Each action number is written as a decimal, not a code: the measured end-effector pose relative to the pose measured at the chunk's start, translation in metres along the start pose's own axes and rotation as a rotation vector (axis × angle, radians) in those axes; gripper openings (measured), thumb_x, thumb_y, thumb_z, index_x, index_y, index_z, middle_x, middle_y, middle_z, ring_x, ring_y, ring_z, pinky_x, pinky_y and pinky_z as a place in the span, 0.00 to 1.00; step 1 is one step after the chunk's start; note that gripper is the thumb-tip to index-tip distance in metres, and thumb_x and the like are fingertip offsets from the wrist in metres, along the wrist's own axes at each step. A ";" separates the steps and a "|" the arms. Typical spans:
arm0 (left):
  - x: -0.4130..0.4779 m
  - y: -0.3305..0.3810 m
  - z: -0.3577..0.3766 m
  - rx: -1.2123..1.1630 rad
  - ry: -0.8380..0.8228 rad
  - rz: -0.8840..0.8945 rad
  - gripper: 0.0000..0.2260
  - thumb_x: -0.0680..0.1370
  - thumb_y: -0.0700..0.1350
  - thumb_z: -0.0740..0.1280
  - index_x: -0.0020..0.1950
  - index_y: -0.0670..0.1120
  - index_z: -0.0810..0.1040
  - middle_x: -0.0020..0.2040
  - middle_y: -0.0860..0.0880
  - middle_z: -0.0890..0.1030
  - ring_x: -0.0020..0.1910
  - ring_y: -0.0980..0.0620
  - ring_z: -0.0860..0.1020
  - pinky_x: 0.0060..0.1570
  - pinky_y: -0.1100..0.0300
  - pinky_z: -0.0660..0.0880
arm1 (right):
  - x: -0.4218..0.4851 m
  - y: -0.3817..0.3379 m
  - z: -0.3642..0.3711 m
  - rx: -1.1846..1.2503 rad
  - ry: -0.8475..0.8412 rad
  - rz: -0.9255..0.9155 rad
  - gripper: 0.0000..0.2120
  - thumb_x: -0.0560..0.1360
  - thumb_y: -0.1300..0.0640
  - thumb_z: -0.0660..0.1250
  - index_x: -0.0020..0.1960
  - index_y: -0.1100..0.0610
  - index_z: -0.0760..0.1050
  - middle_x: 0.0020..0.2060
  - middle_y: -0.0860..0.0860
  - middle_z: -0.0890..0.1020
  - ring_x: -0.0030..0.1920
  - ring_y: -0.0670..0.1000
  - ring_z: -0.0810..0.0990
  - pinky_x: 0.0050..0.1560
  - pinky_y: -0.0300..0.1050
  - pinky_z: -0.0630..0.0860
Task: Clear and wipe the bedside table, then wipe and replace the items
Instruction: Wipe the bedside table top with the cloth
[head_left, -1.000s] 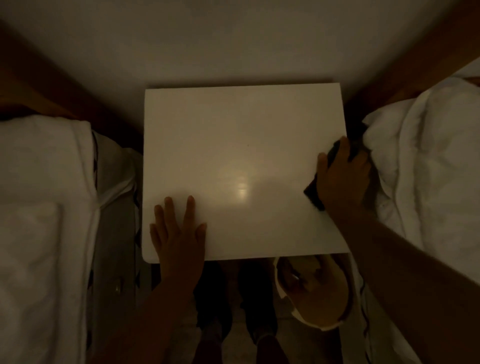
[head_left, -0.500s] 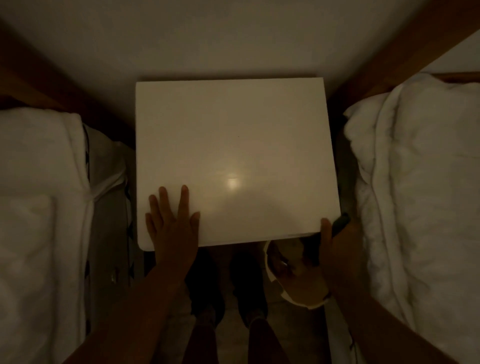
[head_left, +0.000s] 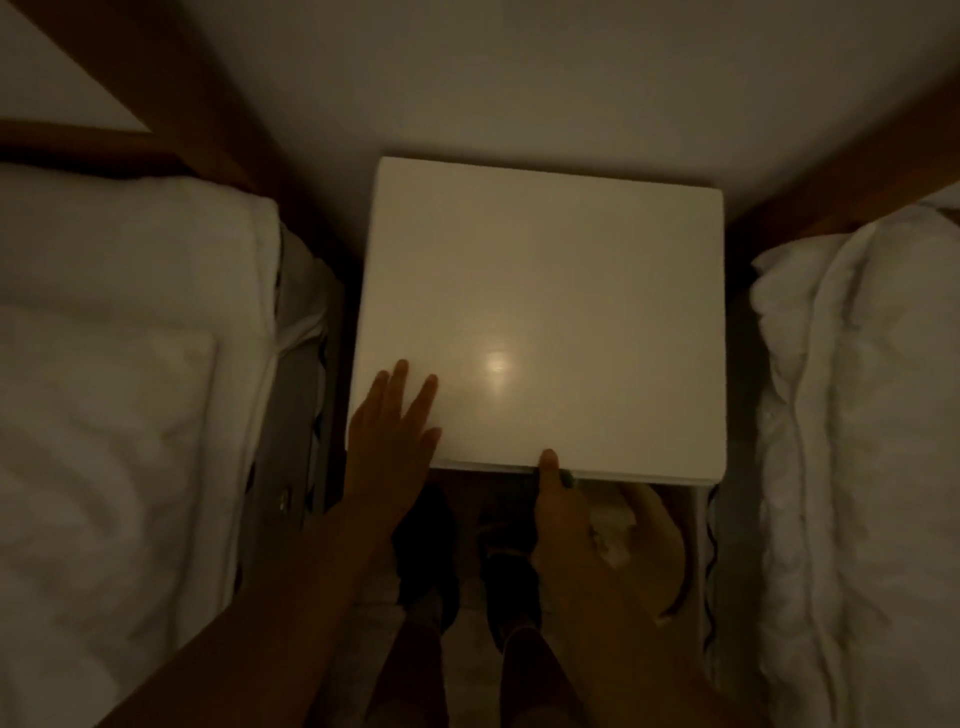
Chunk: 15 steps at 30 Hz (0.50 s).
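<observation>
The white bedside table (head_left: 545, 291) stands between two beds, its top bare with a small light reflection near the front. My left hand (head_left: 389, 441) lies flat on the front left corner, fingers spread. My right hand (head_left: 561, 514) is at the table's front edge, thumb on the edge, gripping a dark cloth (head_left: 569, 477) of which only a sliver shows beside the thumb.
A round pale basket or bowl (head_left: 660, 545) with something white inside sits on the floor below the front right of the table. White bedding lies on the left bed (head_left: 130, 415) and the right bed (head_left: 857, 441). My feet stand under the front edge.
My right hand has carried the cloth from the table's right edge, round the front right corner, and leftward along the front edge. My left hand stayed in place.
</observation>
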<state>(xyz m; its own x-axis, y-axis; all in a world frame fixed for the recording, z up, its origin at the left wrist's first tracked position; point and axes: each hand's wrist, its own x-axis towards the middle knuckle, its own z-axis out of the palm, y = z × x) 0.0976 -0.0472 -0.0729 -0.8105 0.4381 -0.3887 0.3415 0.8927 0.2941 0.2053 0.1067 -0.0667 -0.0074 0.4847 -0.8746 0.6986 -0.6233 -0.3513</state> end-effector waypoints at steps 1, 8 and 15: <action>-0.005 -0.002 -0.002 -0.029 0.018 0.048 0.28 0.80 0.47 0.63 0.77 0.51 0.56 0.78 0.43 0.53 0.77 0.42 0.53 0.72 0.42 0.59 | 0.000 0.004 0.006 0.036 -0.065 0.073 0.36 0.76 0.40 0.64 0.75 0.60 0.60 0.71 0.60 0.69 0.67 0.61 0.71 0.68 0.57 0.70; -0.045 -0.031 0.006 -0.092 -0.058 0.058 0.26 0.80 0.37 0.57 0.77 0.47 0.56 0.78 0.45 0.50 0.78 0.46 0.50 0.72 0.44 0.59 | -0.028 0.008 0.019 -0.140 -0.321 0.048 0.11 0.73 0.51 0.72 0.49 0.58 0.80 0.40 0.56 0.83 0.41 0.57 0.82 0.28 0.41 0.79; -0.085 -0.047 -0.052 -0.453 -0.252 -0.188 0.19 0.82 0.44 0.57 0.73 0.43 0.66 0.68 0.41 0.72 0.65 0.44 0.72 0.65 0.54 0.67 | -0.088 -0.008 0.028 -0.579 -0.555 -0.341 0.03 0.77 0.57 0.66 0.51 0.54 0.76 0.45 0.54 0.81 0.45 0.52 0.81 0.41 0.42 0.77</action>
<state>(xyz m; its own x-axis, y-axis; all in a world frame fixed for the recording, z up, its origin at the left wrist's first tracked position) 0.1260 -0.1316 -0.0084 -0.6798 0.3367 -0.6516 -0.0822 0.8478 0.5239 0.1804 0.0522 0.0038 -0.5244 0.1251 -0.8422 0.8477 -0.0159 -0.5302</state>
